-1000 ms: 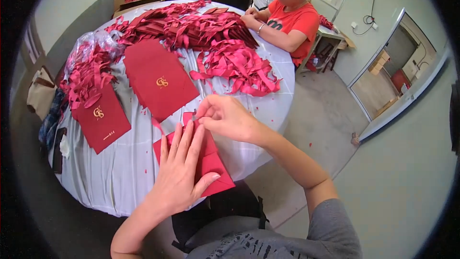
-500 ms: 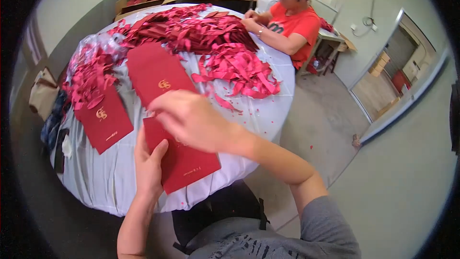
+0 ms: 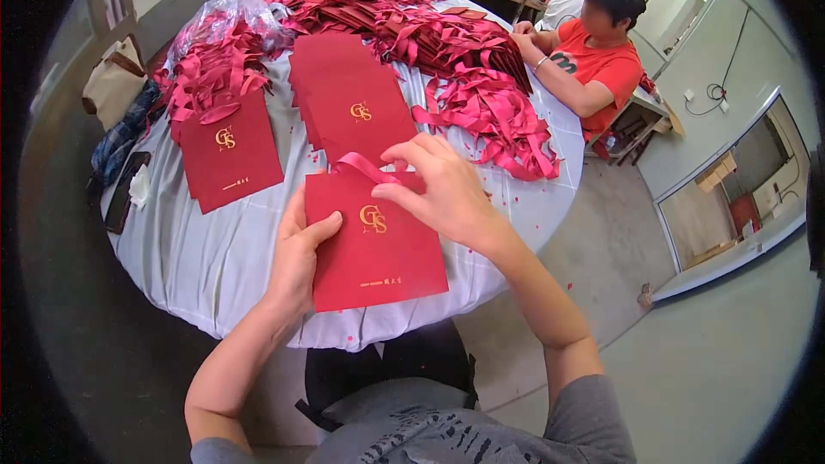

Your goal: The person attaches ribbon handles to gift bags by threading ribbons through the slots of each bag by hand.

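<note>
My left hand [image 3: 301, 245] grips the left side of a flat red paper bag [image 3: 378, 262] with a gold emblem, its thumb on the front. At the bag's top edge my right hand [image 3: 438, 193] pinches a glossy pink-red ribbon [image 3: 365, 167], which arches over the edge. Just beyond lies a stack of similar red bags [image 3: 348, 90], fanned upward, with no ribbon showing on its front. To the left, another red bag pile [image 3: 230, 155] has ribbons over its top end. A heap of loose ribbons [image 3: 498, 120] lies to the right of the middle stack.
A long row of red bags with ribbons [image 3: 412, 26] fills the table's far side. Clear plastic wrap [image 3: 228, 21], a dark phone-like object [image 3: 129, 193] and white tissue [image 3: 139, 186] lie at left. A co-worker in an orange-red shirt [image 3: 593, 64] sits at the far right.
My right hand has moved right, and a ribbon now shows in its fingers above the bag. The bag has turned more upright and faces me. The view has shifted, moving the scene across it.
</note>
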A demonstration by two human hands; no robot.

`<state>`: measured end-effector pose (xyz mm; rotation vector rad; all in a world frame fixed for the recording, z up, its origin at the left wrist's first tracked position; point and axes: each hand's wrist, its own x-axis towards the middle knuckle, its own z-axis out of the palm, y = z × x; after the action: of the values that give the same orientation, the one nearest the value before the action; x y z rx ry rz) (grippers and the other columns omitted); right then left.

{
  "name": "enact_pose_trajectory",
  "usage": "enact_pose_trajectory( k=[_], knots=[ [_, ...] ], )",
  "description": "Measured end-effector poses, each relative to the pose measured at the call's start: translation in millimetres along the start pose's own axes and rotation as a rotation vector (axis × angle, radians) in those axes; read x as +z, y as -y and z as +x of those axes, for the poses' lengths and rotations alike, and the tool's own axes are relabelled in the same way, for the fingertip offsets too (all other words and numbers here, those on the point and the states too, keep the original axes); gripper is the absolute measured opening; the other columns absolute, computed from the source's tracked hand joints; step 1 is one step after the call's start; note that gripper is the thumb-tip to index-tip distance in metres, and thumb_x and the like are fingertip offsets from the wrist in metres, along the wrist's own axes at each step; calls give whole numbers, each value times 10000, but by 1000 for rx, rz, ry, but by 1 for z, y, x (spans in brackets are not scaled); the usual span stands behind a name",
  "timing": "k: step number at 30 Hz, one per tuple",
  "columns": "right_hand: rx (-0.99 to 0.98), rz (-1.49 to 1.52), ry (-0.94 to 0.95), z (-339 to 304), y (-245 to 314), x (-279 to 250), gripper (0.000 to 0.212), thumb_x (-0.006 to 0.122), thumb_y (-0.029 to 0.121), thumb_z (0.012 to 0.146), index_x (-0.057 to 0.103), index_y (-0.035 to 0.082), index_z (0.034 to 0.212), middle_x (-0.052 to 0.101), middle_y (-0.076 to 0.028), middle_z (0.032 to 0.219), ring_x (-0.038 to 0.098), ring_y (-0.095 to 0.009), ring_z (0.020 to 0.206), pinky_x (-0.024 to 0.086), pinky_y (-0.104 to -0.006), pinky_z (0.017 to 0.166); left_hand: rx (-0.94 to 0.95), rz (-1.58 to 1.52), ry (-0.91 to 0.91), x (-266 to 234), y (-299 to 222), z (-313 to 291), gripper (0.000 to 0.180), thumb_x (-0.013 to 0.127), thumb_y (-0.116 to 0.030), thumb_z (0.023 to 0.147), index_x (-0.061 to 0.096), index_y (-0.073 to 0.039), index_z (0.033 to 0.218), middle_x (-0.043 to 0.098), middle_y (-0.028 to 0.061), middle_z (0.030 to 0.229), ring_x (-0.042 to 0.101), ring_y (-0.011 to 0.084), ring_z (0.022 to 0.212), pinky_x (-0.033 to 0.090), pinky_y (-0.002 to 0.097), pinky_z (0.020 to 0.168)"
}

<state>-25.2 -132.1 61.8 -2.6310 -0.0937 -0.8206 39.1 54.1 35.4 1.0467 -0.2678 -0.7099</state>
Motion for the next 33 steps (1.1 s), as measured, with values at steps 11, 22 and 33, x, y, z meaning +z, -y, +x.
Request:
enact_pose_trajectory(
  k=[11,22,33],
  knots=[
    [-112,107,-27,19,-6,-16,156,635,133,801,610,26,913,570,-140,916,568,-315,863,457,-401,778,-74,-60,35,-4,-2,-3,532,488,24,859,336,-47,1363,531,117,1215,579,179,1045,496,314,884],
    [-226,83,-157,6,9,-26,199,682,49,705,595,53,884,588,-85,928,542,-269,907,410,-379,786,732,512,35,4,-3,6,663,543,83,799,259,-14,1390,419,158,1308,469,234,1173,388,357,976],
    [-309,-204,-122,-5,39,-33,215,687,53,683,608,59,883,601,-52,939,530,-232,894,385,-361,770,1521,1595,-127,5,-21,0,377,647,-122,633,644,-108,1010,548,33,983,489,194,902,379,340,768]
  ],
)
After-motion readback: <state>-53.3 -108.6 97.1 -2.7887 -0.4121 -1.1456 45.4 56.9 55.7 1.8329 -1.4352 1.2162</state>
